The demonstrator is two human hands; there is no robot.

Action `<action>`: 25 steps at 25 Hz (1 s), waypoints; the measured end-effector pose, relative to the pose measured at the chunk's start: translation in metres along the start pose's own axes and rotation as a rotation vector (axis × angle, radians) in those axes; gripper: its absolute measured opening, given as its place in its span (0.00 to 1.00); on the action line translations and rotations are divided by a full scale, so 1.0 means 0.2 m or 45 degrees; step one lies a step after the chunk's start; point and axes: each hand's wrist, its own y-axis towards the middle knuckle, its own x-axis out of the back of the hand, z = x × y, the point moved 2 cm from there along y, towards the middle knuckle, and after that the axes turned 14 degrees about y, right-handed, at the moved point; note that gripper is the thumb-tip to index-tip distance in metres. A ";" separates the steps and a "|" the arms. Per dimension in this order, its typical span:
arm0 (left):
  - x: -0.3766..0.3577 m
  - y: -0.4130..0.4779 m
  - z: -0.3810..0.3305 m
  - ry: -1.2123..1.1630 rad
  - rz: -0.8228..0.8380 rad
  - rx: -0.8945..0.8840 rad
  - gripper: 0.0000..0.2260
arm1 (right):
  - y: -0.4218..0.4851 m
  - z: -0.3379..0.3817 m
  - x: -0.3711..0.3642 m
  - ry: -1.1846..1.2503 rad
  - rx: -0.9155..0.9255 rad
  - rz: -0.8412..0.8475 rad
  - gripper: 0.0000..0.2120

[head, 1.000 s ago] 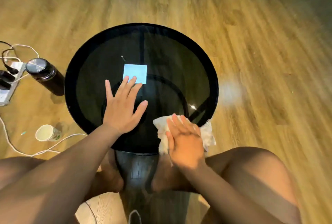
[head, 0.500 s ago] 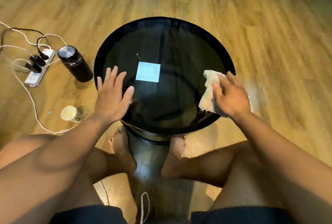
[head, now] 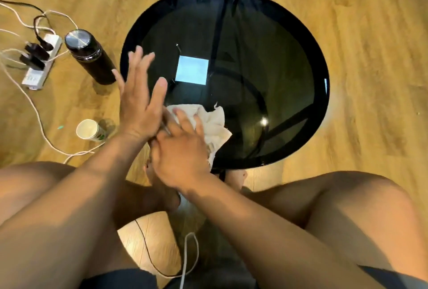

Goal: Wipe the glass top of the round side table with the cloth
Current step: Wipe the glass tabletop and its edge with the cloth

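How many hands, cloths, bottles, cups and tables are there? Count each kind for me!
Hands: 2, left hand and right hand
Cloth: 1
Bottle: 1
Cup: 1
Table: 1
Total: 6

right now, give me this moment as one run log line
phase: wipe | right hand: pressing cloth on glass top, near edge | left hand: open, at left rim

A honey-coloured wood-plank floor [head: 370,33] lies in warm, soft light. At the left a white power strip [head: 40,66] holds black plugs, and white cables [head: 34,112] trail from it across the boards. Just beside it stands a dark cylindrical bottle with a shiny metal lid [head: 92,61]. Nearer, a white paper cup [head: 89,130] lies on its side.
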 end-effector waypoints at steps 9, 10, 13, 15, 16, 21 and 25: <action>-0.07 -0.05 -0.01 0.349 0.133 -0.114 0.26 | -0.06 -1.07 0.54 -0.202 -0.094 -0.344 0.21; -0.06 -0.04 0.00 0.383 0.154 -0.121 0.26 | -0.07 -1.22 0.65 -0.224 -0.264 -0.346 0.22; -0.06 -0.04 0.00 0.417 0.167 -0.120 0.28 | -0.07 -1.41 0.83 -0.052 -0.678 -0.461 0.28; -0.07 -0.04 -0.01 0.418 0.158 -0.100 0.28 | -0.04 -1.29 0.76 -0.025 -0.668 -0.567 0.25; -0.07 -0.04 -0.01 0.426 0.155 -0.101 0.28 | -0.03 -1.20 0.70 -0.047 -0.609 -0.601 0.22; -0.04 -0.03 0.00 0.215 0.191 -0.088 0.29 | 0.12 -0.55 0.29 0.062 -0.260 -0.512 0.20; 0.01 -0.02 0.10 0.004 0.072 0.046 0.27 | 0.27 0.01 0.03 0.072 0.057 -0.064 0.23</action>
